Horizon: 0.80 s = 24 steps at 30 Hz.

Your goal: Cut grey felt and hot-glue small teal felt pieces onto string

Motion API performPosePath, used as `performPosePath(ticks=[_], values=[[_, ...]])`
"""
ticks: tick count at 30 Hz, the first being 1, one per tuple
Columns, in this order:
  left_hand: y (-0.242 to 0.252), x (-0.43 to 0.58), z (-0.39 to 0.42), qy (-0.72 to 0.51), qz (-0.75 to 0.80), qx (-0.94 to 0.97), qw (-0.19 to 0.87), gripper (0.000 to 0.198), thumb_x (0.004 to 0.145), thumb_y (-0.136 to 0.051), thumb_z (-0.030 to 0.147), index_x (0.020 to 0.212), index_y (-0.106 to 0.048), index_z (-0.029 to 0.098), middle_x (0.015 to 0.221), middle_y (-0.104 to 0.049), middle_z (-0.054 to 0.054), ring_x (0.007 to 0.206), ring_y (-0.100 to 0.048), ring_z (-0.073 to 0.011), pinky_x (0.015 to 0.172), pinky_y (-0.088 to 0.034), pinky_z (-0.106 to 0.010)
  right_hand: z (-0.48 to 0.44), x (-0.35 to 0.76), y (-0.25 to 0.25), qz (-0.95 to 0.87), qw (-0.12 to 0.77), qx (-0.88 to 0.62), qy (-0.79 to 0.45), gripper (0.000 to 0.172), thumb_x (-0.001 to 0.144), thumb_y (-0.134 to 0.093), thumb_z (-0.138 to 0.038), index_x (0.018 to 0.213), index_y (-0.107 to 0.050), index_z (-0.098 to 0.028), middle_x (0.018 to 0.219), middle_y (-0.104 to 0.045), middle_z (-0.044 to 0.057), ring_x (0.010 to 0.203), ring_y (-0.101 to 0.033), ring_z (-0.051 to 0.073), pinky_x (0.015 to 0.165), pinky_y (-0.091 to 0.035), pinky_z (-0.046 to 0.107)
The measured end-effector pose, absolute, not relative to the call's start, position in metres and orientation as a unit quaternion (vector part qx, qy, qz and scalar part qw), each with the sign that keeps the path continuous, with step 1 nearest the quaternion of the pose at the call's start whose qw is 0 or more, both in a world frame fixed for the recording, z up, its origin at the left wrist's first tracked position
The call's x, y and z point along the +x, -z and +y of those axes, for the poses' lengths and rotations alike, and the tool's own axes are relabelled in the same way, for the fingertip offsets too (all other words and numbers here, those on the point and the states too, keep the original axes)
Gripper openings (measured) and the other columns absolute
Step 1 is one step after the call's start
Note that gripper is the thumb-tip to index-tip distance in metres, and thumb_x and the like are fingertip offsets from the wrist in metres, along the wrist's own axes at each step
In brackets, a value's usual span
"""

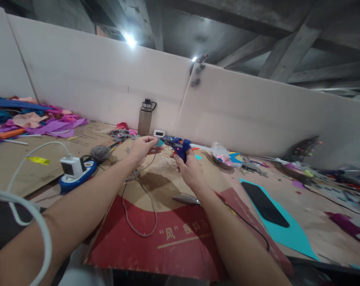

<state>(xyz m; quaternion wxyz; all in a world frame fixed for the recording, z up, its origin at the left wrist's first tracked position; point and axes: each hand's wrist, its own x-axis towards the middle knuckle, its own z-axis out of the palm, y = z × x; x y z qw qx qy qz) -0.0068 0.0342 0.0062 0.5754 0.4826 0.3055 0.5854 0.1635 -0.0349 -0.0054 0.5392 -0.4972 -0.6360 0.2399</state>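
My right hand (187,167) is wrapped round the handle of a blue glue gun (181,147); a clear glue stick (200,147) sticks out of its back end. The gun's nozzle points left, close to a small teal piece (160,142) pinched in the fingers of my left hand (146,149). Whether the nozzle touches the piece cannot be made out. Grey yarn (154,214) hangs below my left hand and loops over the red and tan cardboard (132,246). A metal tool, perhaps scissors (186,198), lies partly hidden under my right forearm.
A grey bottle (145,119) stands against the white partition (93,75). Left are a power strip (90,174) with a white charger (72,166), a yarn ball (100,153) and coloured scraps (51,127). Right are a bowl (223,163) and a black phone (265,204) on teal sheet.
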Motion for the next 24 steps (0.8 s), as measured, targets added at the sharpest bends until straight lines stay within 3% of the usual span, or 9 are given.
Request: performPosePath(ticks=[24], values=[[-0.0077,-0.0062,0.0341,-0.593,0.305,0.486,0.564,0.009,0.080,-0.063,0.017,0.077,-0.058,0.010,0.070,-0.067,-0.008,0.063,-0.069,-0.0175,0.063,-0.057,-0.029,-0.0352,0.1663,0.0070,-0.662,0.526,-0.495,-0.200,0.024,0.082,-0.052,-0.041,0.096,-0.054,-0.022,0.088,-0.064,0.005,0.066,-0.056,0.017,0.057,-0.042,0.027]])
